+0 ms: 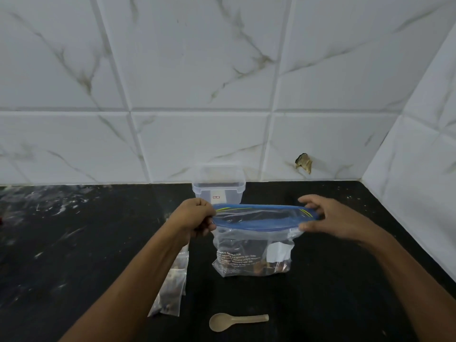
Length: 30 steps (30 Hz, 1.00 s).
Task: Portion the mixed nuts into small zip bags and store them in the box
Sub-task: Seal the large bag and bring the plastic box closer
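A large clear zip bag (251,253) with a blue zip strip stands upright on the black counter, its mouth spread open. Mixed nuts lie in its bottom. My left hand (197,217) pinches the left end of the blue strip. My right hand (328,217) pinches the right end between thumb and fingers. Behind the bag stands a clear plastic box (218,185) with no lid on it. Small zip bags (172,285) holding nuts lie flat under my left forearm, partly hidden. A beige plastic spoon (234,321) lies in front of the large bag.
The black stone counter (74,243) meets a white marble-tiled wall (197,82) behind and on the right. A chipped hole (304,162) marks the back wall near the counter.
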Tool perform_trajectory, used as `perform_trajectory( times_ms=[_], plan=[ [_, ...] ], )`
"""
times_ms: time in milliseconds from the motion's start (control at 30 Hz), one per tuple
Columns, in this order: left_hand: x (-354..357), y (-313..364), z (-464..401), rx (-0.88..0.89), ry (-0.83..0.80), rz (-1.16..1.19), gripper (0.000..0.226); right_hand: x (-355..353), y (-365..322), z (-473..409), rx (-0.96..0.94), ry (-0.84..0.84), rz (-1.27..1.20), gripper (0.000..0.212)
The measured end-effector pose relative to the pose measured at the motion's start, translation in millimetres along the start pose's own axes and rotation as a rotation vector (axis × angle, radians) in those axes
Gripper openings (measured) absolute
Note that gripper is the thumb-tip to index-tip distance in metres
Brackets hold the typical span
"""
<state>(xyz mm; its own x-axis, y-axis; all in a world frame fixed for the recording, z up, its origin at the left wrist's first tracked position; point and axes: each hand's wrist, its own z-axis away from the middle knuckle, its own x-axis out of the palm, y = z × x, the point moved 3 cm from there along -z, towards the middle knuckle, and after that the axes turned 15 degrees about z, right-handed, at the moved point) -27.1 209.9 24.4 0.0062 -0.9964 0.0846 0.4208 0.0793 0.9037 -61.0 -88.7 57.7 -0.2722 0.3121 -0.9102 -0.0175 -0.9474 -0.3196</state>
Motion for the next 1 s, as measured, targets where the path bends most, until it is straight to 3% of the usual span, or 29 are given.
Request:
perform_trajectory(
  times_ms=[33, 133, 200, 400, 433, 500, 633, 700, 833, 900, 1000],
  plan=[
    [0, -1, 0, -0.019, -0.016, 0.050, 0.008, 6, 1, 0, -0.014, 0.006, 0.095, 0.058],
    [-1, -4, -4, -0.019, -0.060, 0.156, 0.011, 8, 1, -3, -0.055, 0.252, 0.198, 0.025],
    [-4, -5, -5, 0.014, -0.084, 0.189, 0.014, 5, 2, -4, -0.090, 0.359, 0.233, 0.021],
    [-11, -8, 1, 0.207, -0.180, 0.032, 0.011, 4, 7, -5, -0.058, 0.305, 0.263, 0.014],
    [-11, -9, 0, 0.259, -0.169, -0.038, 0.010, 5, 4, -4, -0.055, 0.257, 0.296, 0.018],
    [-10, -12, -2, 0.368, -0.149, -0.132, 0.003, 6, -10, -4, -0.079, 0.172, 0.343, 0.044],
    [4, -16, -4, 0.446, -0.190, -0.059, 0.008, 13, -70, -11, -0.250, 0.142, 0.268, 0.074],
    [10, -16, -4, 0.459, -0.243, 0.013, 0.007, 25, -101, -19, -0.325, 0.144, 0.247, 0.064],
    [1, -29, -1, 0.457, -0.186, 0.125, 0.012, 38, -132, -38, -0.397, 0.341, 0.331, 0.012],
    [-8, -54, -5, 0.420, -0.105, 0.004, 0.027, 38, -130, -43, -0.373, 0.344, 0.292, 0.010],
    [-11, -106, -15, 0.276, -0.103, -0.366, 0.046, 32, -127, -45, -0.360, 0.309, 0.234, 0.012]
  ],
)
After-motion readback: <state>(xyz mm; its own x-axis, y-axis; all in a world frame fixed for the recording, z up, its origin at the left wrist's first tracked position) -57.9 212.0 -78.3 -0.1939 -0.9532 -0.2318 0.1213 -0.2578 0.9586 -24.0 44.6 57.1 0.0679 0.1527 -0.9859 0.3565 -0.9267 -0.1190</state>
